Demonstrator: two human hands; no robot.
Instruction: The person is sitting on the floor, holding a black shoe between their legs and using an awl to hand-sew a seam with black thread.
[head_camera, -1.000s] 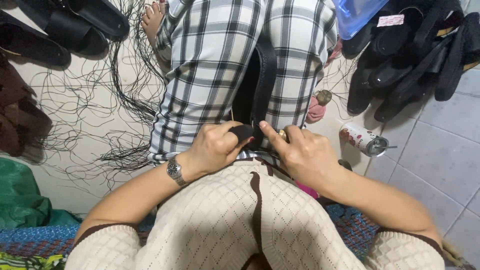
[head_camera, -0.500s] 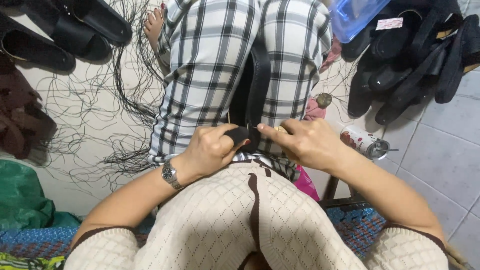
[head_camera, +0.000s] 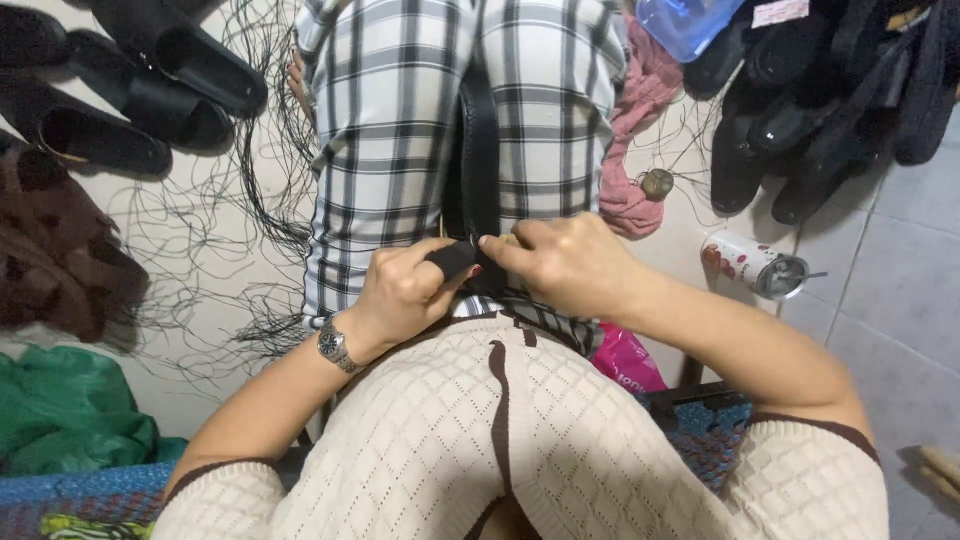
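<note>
Left hand: your left hand (head_camera: 405, 290) sits just left of centre, fingers curled tight around the near end of the black strap (head_camera: 478, 170); a wristwatch (head_camera: 333, 347) shows at its 7 o'clock
Right hand: your right hand (head_camera: 565, 262) touches the left one, fingers pinched on the same strap end
Black strap: runs from your hands toward 12 o'clock, lying on the checked cloth (head_camera: 400, 130) over your lap
Surroundings: black sandals (head_camera: 150, 90) at 10 o'clock; loose black threads (head_camera: 230, 240) at 9 o'clock; pink cloth (head_camera: 635, 120) at 1 o'clock; a small can (head_camera: 745, 265) at 3 o'clock on the tiled floor (head_camera: 900, 260)
</note>
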